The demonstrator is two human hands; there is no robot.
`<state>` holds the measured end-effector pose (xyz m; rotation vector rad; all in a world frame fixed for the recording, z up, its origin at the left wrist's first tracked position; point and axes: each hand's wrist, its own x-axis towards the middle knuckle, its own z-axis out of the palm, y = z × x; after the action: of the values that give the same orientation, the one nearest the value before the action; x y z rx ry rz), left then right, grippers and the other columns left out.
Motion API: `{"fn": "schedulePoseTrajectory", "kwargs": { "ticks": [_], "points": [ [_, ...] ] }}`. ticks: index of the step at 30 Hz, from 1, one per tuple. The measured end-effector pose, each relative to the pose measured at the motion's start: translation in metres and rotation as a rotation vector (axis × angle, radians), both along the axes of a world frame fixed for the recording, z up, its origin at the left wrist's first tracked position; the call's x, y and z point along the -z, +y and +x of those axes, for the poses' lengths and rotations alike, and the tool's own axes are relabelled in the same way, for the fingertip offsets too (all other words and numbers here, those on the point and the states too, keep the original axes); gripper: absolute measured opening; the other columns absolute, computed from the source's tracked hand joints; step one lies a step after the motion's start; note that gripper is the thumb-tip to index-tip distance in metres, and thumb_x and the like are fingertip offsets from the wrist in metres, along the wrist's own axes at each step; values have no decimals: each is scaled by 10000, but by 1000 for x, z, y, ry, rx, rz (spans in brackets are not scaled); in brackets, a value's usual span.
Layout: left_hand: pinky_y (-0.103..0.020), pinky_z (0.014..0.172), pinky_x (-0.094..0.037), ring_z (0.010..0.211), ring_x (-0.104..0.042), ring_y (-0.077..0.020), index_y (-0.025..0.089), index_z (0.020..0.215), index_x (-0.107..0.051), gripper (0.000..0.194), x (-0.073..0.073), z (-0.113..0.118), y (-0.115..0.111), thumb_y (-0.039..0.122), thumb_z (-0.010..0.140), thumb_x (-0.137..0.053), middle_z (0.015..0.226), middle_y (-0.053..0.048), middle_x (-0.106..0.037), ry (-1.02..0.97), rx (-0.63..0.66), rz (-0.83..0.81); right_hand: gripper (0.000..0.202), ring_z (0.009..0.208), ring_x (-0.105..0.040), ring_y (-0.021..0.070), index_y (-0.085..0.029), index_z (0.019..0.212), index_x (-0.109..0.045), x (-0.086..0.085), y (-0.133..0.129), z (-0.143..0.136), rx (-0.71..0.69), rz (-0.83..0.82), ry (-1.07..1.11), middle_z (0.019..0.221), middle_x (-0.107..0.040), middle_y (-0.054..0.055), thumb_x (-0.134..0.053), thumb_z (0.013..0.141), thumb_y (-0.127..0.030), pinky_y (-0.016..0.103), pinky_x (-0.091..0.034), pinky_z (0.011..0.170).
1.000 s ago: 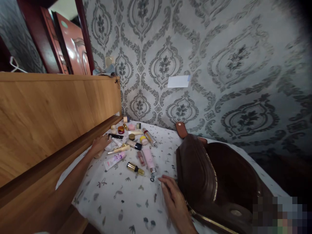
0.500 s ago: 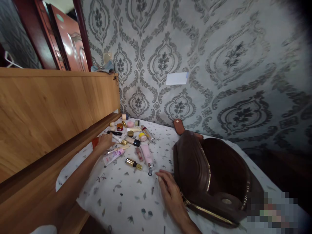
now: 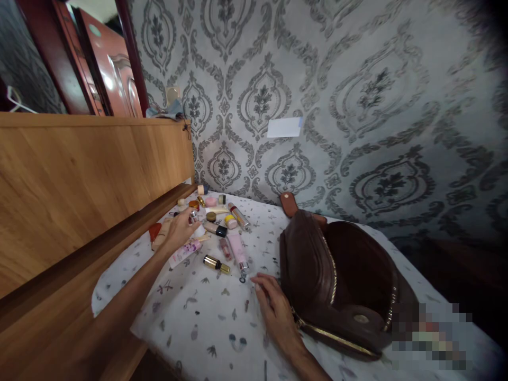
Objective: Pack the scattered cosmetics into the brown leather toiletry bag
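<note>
My left hand (image 3: 181, 227) is over the left side of a group of cosmetics, its fingers closed around a small silver-topped cosmetic item (image 3: 194, 215), mostly hidden by the fingers. Close by lie a foundation bottle with a black cap (image 3: 215, 228), a white-and-purple tube (image 3: 186, 252) and a round gold-lidded jar (image 3: 211, 216). A pink tube (image 3: 237, 250) and a black-and-gold lipstick (image 3: 216, 264) lie nearer to me. My right hand (image 3: 274, 307) rests with its fingers stretched out on the patterned sheet, holding nothing, beside a dark brown leather bag (image 3: 305, 259) whose zip is open.
A wooden board (image 3: 95, 164) rises along the left edge of the bed. Behind the cosmetics stands a papered wall (image 3: 257, 69) with a white label (image 3: 284, 127). A brown strap tab (image 3: 288, 204) sticks up behind the bag. The lower right corner is pixelated.
My left hand has lifted and moved slightly right, and a small silver-topped item now shows at its fingertips. My right hand stays in place beside the bag.
</note>
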<state>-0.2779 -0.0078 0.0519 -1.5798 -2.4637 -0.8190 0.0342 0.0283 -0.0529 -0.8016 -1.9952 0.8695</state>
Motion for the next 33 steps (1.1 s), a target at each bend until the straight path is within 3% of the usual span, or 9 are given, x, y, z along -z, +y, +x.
{"fn": "schedulePoseTrajectory", "kwargs": {
  "ticks": [6, 10, 14, 18, 21, 25, 28, 33],
  "points": [
    [-272, 711, -475, 796, -629, -184, 200, 1085, -607, 264, 25, 33, 10, 295, 839, -600, 885, -1, -683, -124, 227, 48, 291, 1064, -644, 227, -217, 1006, -699, -3, -1, 0, -6, 2, -8, 1093, -675, 99, -448, 927, -341, 361, -527, 933],
    [-260, 695, -491, 791, -641, -181, 191, 1019, -636, 250, 35, 29, 16, 377, 856, -600, 862, -3, -693, -188, 347, 22, 302, 1060, -652, 226, -212, 1011, -703, -3, -1, 1, -12, 4, -17, 1094, -678, 103, -438, 931, -332, 357, -534, 920],
    [-270, 793, -511, 923, -657, -183, 179, 1138, -610, 315, 32, 3, 24, 345, 967, -405, 1025, -47, -710, -211, 299, 27, 312, 1066, -653, 226, -203, 1027, -703, -3, 0, 1, -18, 6, -27, 1097, -675, 108, -433, 933, -326, 359, -527, 937],
    [-328, 847, -488, 938, -650, -226, 165, 987, -654, 223, 38, -22, 26, 257, 913, -464, 991, -83, -715, -126, 151, -75, 297, 1058, -654, 226, -213, 1018, -704, -2, -1, 0, -1, 0, -9, 1103, -677, 103, -442, 930, -321, 356, -531, 926],
    [-334, 838, -473, 918, -653, -242, 176, 871, -662, 176, 45, -27, 23, 227, 887, -494, 922, -92, -718, -46, 88, -170, 294, 1047, -657, 223, -219, 1016, -705, 0, -1, 0, -1, 0, 1, 1091, -681, 97, -439, 927, -307, 350, -534, 918],
    [-332, 807, -467, 888, -654, -251, 187, 928, -662, 220, 46, -24, 27, 289, 925, -467, 908, -98, -720, 40, 45, -228, 292, 1047, -658, 226, -221, 1007, -705, 1, 0, -1, -2, 12, 4, 1083, -680, 95, -438, 931, -312, 349, -533, 920],
    [-347, 854, -459, 983, -635, -273, 193, 1033, -665, 239, 42, -20, 39, 285, 916, -478, 977, -108, -715, 94, 83, -224, 289, 1042, -660, 223, -227, 1004, -705, 0, 0, 0, -3, 17, -3, 1085, -677, 90, -440, 933, -319, 340, -536, 914],
    [-326, 973, -413, 1091, -592, -255, 238, 1147, -670, 378, 41, -17, 68, 199, 772, -639, 1174, -70, -682, 153, 321, -211, 297, 1059, -657, 220, -224, 1022, -703, -1, -1, 0, -4, -6, -13, 1106, -670, 91, -437, 942, -329, 339, -534, 917]
  ]
}}
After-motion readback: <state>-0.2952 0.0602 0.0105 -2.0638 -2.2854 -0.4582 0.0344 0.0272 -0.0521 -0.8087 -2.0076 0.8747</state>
